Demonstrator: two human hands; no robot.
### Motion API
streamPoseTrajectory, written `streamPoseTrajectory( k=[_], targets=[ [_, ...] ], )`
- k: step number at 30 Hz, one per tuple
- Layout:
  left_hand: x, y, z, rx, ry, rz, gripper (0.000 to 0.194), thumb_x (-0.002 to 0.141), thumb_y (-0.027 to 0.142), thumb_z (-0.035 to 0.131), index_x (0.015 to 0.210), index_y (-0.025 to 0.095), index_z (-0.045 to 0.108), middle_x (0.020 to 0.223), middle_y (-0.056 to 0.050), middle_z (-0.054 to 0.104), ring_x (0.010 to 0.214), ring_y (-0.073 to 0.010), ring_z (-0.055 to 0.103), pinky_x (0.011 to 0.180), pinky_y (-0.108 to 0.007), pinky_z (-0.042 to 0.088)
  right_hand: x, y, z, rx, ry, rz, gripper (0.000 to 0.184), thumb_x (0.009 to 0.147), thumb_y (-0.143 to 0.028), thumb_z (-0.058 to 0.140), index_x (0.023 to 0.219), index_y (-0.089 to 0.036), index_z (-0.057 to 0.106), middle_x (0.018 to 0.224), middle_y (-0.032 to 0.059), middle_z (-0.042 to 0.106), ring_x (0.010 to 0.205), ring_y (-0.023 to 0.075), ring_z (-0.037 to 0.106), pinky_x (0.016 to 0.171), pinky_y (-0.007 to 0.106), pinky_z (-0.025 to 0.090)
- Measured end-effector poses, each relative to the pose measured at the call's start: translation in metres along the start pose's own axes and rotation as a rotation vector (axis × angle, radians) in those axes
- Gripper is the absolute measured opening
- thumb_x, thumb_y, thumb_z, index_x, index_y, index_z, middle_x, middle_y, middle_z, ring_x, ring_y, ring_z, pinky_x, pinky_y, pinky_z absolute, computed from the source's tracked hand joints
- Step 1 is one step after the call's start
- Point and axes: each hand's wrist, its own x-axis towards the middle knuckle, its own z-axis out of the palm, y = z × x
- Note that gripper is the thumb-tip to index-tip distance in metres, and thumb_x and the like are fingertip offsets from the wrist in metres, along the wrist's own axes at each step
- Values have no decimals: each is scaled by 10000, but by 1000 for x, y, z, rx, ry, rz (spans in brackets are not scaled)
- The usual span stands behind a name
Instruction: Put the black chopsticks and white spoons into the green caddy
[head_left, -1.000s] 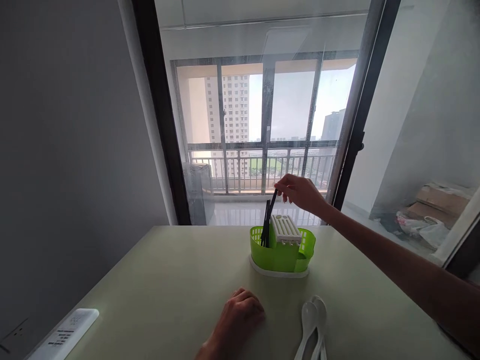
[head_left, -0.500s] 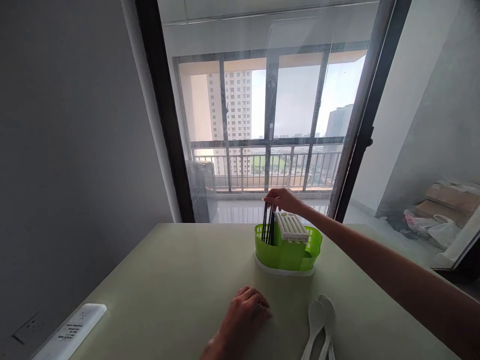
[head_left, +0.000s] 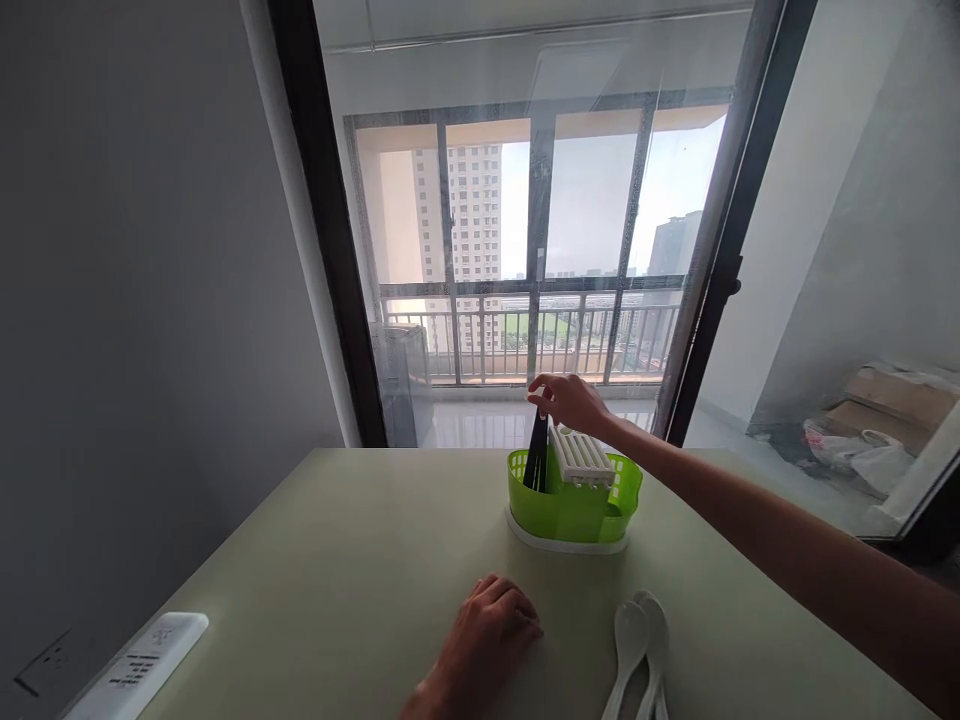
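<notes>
A green plastic cutlery holder point(head_left: 574, 505) with a white slotted insert point(head_left: 581, 455) stands on a pale green table point(head_left: 337, 560). Black chopsticks point(head_left: 537, 455) stand upright in its left compartment. My right hand point(head_left: 570, 402) reaches over the holder and its fingers pinch the chopsticks' tops. My left hand point(head_left: 487, 635) rests on the table in front of the holder, fingers curled loosely downward, holding nothing. Two white spoons point(head_left: 641, 650) lie on the table to the right of my left hand.
A white remote control point(head_left: 135, 668) lies at the table's near left corner. Behind the table is a glass sliding door with a dark frame point(head_left: 322, 230), and a balcony beyond. A grey wall point(head_left: 135, 300) stands to the left. Boxes and bags point(head_left: 877, 420) sit at right.
My right hand came down from holding the chopsticks tilted above the holder to gathering their tops together upright in the left compartment. My left hand stayed on the table.
</notes>
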Motion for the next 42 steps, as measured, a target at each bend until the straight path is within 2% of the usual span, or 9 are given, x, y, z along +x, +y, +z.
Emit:
streamPoseTrajectory(
  k=[6, 9, 13, 15, 17, 22, 29, 36, 42],
  targets=[
    [-1, 0, 1, 38, 7, 31, 150, 790, 69, 736, 839, 205, 700, 927, -9, 735, 914, -190, 655, 928, -339, 510, -28, -24, -19, -87, 7, -111, 197, 988, -365, 583, 1102, -244, 690, 814, -21, 796, 602, 138, 700, 606, 233, 462],
    [-1, -1, 1, 38, 1, 19, 159, 781, 71, 755, 842, 207, 700, 926, -2, 732, 927, -191, 656, 947, -344, 506, -54, -37, -26, -149, -33, -240, 210, 1013, -354, 543, 1111, -243, 691, 783, -5, 786, 598, 138, 684, 583, 223, 411],
    [-2, 1, 0, 26, 13, 21, 150, 791, 92, 758, 850, 216, 697, 935, -3, 726, 942, -196, 650, 911, -323, 519, -104, -54, -31, -245, -210, -541, 268, 1063, -325, 440, 1101, -229, 687, 834, 25, 784, 559, 113, 643, 541, 225, 327],
    [-2, 2, 0, 25, 15, 25, 149, 789, 97, 757, 846, 219, 693, 933, -2, 725, 936, -194, 645, 894, -312, 524, -130, -60, -31, -269, -330, -633, 297, 1064, -285, 418, 973, -210, 690, 771, 19, 752, 568, 108, 632, 541, 233, 314],
    [-2, 2, 0, 29, 18, 28, 148, 791, 94, 748, 839, 221, 691, 926, -1, 723, 930, -191, 643, 883, -302, 525, -155, -61, -28, -288, -418, -637, 242, 1030, -271, 480, 906, -209, 678, 737, 5, 720, 588, 116, 635, 552, 246, 321],
    [-2, 0, 3, 39, 28, 29, 166, 783, 63, 735, 814, 218, 685, 915, 10, 727, 919, -180, 647, 888, -294, 517, -197, -41, -15, -231, -576, -502, 102, 929, -264, 619, 1003, -248, 688, 910, 9, 715, 726, 154, 676, 627, 254, 405],
    [-1, -1, 3, 58, 31, 36, 161, 797, 67, 727, 823, 222, 689, 919, 15, 726, 917, -172, 648, 871, -282, 518, -221, -9, -5, -195, -729, -295, 579, 778, -259, 760, 1329, -318, 593, 1309, 76, 611, 851, 238, 692, 708, 319, 469],
    [-1, 3, -1, 70, 5, 33, 146, 803, 78, 725, 818, 219, 690, 910, 12, 724, 896, -167, 648, 867, -280, 523, -230, -2, 5, -211, -826, -324, 679, 714, -242, 792, 1350, -317, 565, 1281, 73, 620, 851, 260, 694, 682, 321, 450],
    [0, 3, -2, 70, 13, 40, 144, 795, 85, 722, 807, 225, 688, 916, 2, 723, 906, -179, 655, 863, -283, 531, -239, 6, 17, -223, -709, -462, 568, 679, 15, 558, 1160, -280, 624, 1125, 29, 675, 753, 179, 659, 616, 273, 368]
  ],
)
